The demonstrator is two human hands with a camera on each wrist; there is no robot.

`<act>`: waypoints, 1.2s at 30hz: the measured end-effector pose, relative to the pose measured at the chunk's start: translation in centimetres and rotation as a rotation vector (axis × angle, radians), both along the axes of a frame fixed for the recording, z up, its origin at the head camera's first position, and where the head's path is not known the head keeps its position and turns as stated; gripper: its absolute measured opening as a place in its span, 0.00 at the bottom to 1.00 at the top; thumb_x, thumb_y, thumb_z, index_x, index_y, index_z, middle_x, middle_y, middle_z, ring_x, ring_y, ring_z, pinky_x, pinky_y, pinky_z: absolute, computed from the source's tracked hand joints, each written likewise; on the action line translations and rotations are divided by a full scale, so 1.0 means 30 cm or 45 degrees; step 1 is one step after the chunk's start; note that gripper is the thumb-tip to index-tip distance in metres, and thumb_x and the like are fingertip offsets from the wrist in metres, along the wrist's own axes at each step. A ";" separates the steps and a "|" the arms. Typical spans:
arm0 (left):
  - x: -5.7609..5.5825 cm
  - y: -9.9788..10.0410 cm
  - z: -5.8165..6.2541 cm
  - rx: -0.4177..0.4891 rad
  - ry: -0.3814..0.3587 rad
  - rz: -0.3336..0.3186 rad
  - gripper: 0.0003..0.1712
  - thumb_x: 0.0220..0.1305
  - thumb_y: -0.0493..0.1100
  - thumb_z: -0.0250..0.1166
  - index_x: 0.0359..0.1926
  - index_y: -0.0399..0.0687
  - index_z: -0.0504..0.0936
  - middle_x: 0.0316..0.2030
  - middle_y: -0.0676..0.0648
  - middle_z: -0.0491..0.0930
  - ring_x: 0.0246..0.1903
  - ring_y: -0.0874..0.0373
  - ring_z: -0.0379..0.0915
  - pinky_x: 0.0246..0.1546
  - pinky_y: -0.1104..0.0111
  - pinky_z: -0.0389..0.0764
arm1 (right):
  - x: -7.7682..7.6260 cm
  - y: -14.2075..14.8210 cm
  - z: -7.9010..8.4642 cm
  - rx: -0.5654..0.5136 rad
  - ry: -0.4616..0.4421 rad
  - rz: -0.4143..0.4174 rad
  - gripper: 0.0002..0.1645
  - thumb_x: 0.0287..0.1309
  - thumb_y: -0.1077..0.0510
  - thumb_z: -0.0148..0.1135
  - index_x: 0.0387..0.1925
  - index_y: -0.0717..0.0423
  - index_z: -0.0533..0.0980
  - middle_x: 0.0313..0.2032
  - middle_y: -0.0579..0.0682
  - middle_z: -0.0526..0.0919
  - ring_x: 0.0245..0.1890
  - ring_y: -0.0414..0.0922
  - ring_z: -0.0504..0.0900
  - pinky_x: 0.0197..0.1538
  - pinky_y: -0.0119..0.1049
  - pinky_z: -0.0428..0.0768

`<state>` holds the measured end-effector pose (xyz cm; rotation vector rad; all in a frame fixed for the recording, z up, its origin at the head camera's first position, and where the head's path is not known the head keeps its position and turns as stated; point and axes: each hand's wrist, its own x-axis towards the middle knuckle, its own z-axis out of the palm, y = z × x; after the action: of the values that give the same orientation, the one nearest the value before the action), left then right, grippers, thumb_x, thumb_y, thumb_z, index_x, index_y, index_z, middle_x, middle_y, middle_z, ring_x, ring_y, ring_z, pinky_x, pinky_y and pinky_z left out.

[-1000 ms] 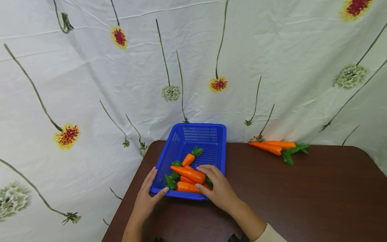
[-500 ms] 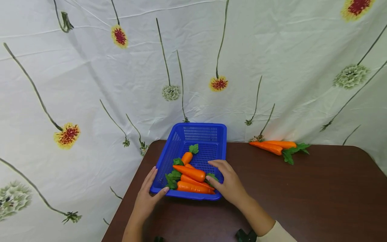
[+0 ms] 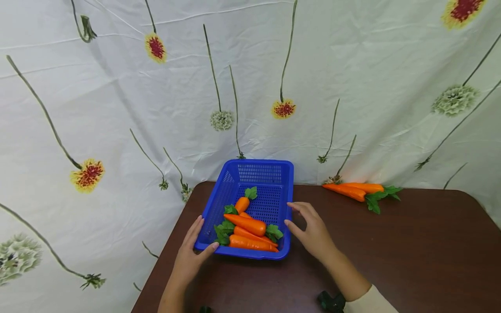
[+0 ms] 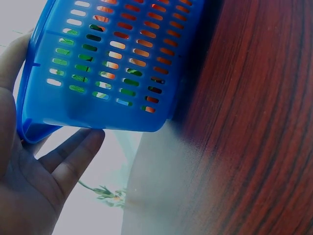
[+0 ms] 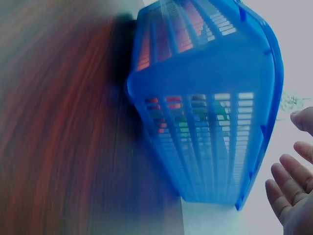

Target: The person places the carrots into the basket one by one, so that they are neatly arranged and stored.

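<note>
A blue perforated plastic basket (image 3: 282,256) stands on the dark table, with several orange carrots (image 3: 250,224) with green leafy tops lying mostly in its near half. My left hand (image 3: 188,261) rests against the near left corner, fingers straight along the outer wall and thumb at the front rim. In the left wrist view, the fingers of my left hand (image 4: 54,181) lie spread beside the basket wall. My right hand (image 3: 315,232) is at the basket's right rim with thumb and fingers apart, holding nothing. The right wrist view shows those fingers (image 5: 288,183) loosely spread beside the rim.
Two more carrots (image 3: 348,190) with leaves lie at the table's back edge, right of the basket. A white cloth (image 3: 250,78) printed with flowers hangs behind the brown table (image 3: 411,252). A small dark object (image 3: 330,301) shows near the right wrist.
My right hand has moved right, from over the carrots inside the basket to its right rim. The topmost carrot and those below have shifted slightly. My left hand has stayed in place.
</note>
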<state>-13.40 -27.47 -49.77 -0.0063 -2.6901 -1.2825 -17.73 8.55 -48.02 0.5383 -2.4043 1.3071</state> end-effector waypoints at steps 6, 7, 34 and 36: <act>-0.003 -0.001 -0.002 -0.014 0.008 0.000 0.50 0.60 0.55 0.73 0.79 0.60 0.58 0.80 0.52 0.53 0.78 0.45 0.49 0.74 0.39 0.56 | -0.018 0.062 -0.010 -0.011 0.008 -0.067 0.29 0.60 0.57 0.72 0.63 0.55 0.76 0.59 0.52 0.79 0.57 0.52 0.79 0.59 0.54 0.80; -0.002 -0.002 -0.002 -0.012 0.006 0.001 0.50 0.60 0.55 0.73 0.79 0.60 0.58 0.80 0.52 0.53 0.78 0.45 0.49 0.74 0.39 0.56 | -0.021 0.073 -0.012 -0.010 0.010 -0.079 0.29 0.60 0.57 0.72 0.63 0.54 0.76 0.59 0.52 0.79 0.57 0.52 0.79 0.60 0.55 0.80; 0.000 0.002 0.001 0.003 -0.007 -0.008 0.50 0.61 0.55 0.73 0.79 0.60 0.58 0.80 0.53 0.52 0.79 0.44 0.47 0.74 0.37 0.54 | -0.117 0.369 -0.094 0.114 -0.107 -0.279 0.29 0.63 0.58 0.68 0.64 0.60 0.73 0.61 0.64 0.74 0.62 0.63 0.72 0.61 0.65 0.73; -0.001 0.002 0.001 0.003 -0.010 -0.007 0.50 0.61 0.55 0.73 0.79 0.61 0.58 0.80 0.53 0.52 0.79 0.45 0.47 0.74 0.38 0.55 | -0.122 0.390 -0.098 0.124 -0.133 -0.286 0.29 0.65 0.57 0.67 0.64 0.62 0.72 0.63 0.66 0.73 0.63 0.64 0.70 0.61 0.67 0.71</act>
<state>-13.42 -27.41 -49.75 -0.0083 -2.6970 -1.2904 -21.38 20.26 -50.96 0.2204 -2.5374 1.1532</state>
